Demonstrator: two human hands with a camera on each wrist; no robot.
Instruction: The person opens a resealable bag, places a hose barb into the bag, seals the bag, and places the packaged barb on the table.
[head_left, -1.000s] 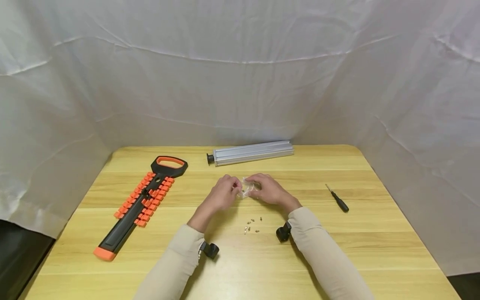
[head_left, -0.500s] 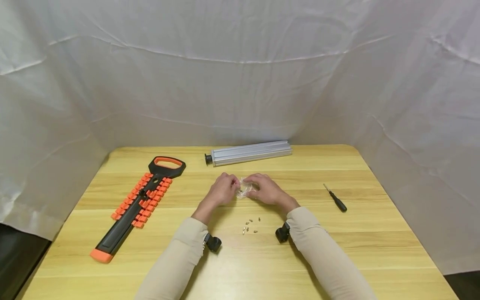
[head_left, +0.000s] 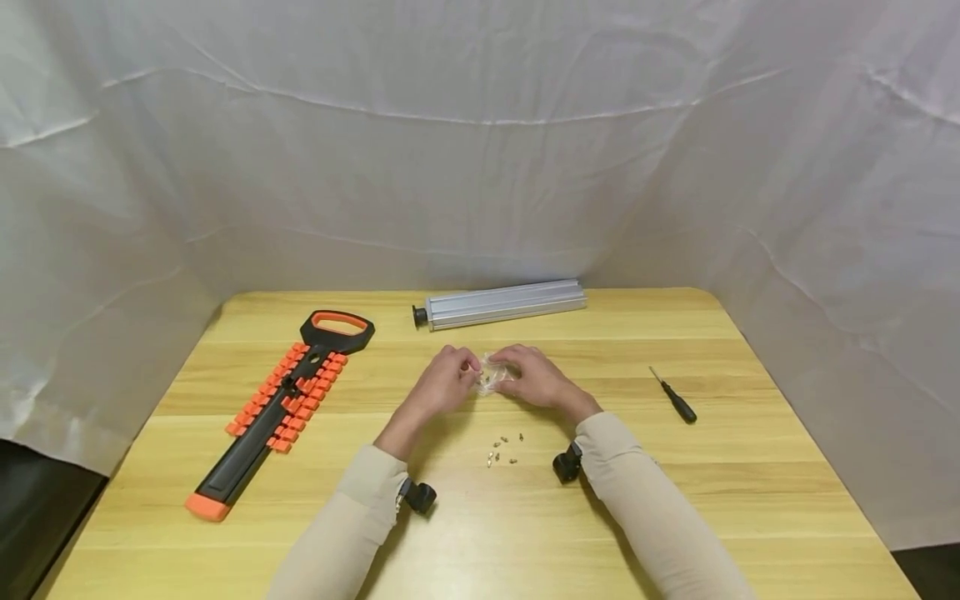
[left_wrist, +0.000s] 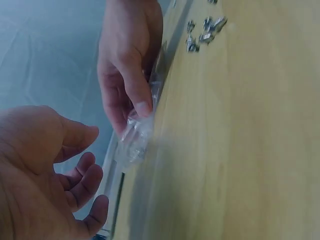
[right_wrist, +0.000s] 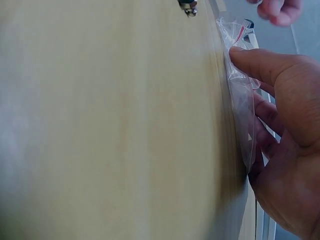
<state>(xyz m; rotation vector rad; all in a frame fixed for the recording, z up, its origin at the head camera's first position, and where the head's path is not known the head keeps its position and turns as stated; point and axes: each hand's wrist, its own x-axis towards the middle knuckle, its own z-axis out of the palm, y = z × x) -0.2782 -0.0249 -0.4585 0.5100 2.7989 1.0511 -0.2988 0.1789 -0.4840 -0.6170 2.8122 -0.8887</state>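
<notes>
My right hand [head_left: 534,377] pinches a small clear plastic zip bag [right_wrist: 239,80] with a red strip near its mouth, just above the table. In the left wrist view the crumpled bag [left_wrist: 134,140] hangs below the right thumb. My left hand [head_left: 447,379] is close to the bag's left side, its fingers loosely bent. A gap separates it from the bag in the left wrist view, and nothing shows between its fingers [left_wrist: 86,187]. Several small metal fittings [head_left: 497,457] lie scattered on the table, nearer to me than the hands. What the bag contains is unclear.
A black holder with orange clips [head_left: 258,437] lies at the left. Behind the hands rests a silver aluminium profile [head_left: 506,304] with a black knob. A black-handled screwdriver [head_left: 678,405] is on the right. White sheeting [head_left: 480,183] surrounds the wooden table [head_left: 750,500].
Both hands stay around the bag, with only slight finger motion. The bag's crumpled shape shifts a little. The fittings and tools keep their places; the head view sways slightly.
</notes>
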